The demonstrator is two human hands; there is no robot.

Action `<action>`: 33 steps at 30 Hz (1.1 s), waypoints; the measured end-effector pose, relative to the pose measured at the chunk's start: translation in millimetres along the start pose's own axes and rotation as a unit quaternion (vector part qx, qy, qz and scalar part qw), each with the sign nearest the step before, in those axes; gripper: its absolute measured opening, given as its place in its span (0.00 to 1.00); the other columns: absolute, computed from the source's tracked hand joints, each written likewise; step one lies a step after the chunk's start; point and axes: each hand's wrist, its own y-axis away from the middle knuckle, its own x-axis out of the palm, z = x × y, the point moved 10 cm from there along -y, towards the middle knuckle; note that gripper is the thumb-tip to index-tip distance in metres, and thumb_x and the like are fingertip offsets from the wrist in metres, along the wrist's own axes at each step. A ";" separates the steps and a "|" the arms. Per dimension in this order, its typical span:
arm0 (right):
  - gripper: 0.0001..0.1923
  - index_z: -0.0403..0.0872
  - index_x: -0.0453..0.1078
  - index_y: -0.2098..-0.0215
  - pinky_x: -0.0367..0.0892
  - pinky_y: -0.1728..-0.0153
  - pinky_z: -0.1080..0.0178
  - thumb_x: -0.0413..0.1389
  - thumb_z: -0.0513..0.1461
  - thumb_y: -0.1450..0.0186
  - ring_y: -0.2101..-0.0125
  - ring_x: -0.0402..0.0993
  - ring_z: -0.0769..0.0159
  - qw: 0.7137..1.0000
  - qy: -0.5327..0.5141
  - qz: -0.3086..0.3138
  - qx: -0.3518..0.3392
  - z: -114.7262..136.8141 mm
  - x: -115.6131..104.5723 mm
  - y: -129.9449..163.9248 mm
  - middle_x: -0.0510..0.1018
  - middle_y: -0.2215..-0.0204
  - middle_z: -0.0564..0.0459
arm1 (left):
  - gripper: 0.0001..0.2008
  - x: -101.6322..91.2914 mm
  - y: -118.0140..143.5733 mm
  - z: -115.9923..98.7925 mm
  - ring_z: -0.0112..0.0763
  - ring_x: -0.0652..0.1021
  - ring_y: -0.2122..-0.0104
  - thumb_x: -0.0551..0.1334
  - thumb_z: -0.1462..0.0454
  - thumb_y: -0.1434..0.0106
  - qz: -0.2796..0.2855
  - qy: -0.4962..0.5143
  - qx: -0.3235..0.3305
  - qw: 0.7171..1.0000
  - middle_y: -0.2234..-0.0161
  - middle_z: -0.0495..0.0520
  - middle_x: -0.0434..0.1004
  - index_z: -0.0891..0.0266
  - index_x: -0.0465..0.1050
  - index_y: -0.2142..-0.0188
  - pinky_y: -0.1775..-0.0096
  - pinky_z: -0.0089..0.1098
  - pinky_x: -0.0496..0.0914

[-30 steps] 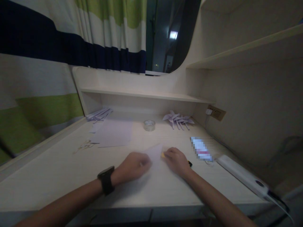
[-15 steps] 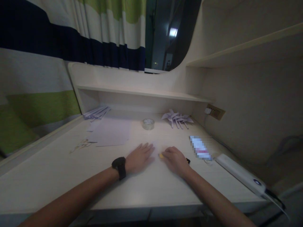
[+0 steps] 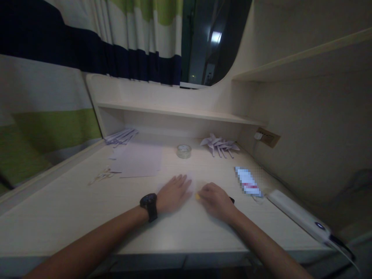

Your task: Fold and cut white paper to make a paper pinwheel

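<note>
Two bare forearms without sleeves, black round-faced wristwatch (image 3: 149,206) with dark strap on left wrist

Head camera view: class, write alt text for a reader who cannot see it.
A left hand presses flat on a pale sheet of paper on a desk, while the right hand grips a small yellow-tipped tool beside it. Behind lie a tape roll and folded paper pinwheels.

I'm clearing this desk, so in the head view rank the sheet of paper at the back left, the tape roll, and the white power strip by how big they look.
1. White power strip, though it lies nearest the camera, so its lead is unsure.
2. Sheet of paper.
3. Tape roll, plainly smallest.
</note>
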 end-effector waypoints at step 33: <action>0.10 0.50 0.75 0.60 0.65 0.62 0.61 0.53 0.37 0.36 0.63 0.69 0.63 0.997 -0.078 -0.024 0.005 0.1 0.1 6.0 0.73 0.65 0.48 | 0.24 -11.7 20.6 15.3 0.45 0.50 0.37 0.38 0.53 0.30 0.024 -0.007 0.000 1.000 0.35 0.53 0.47 0.50 0.51 0.38 0.41 0.50 0.44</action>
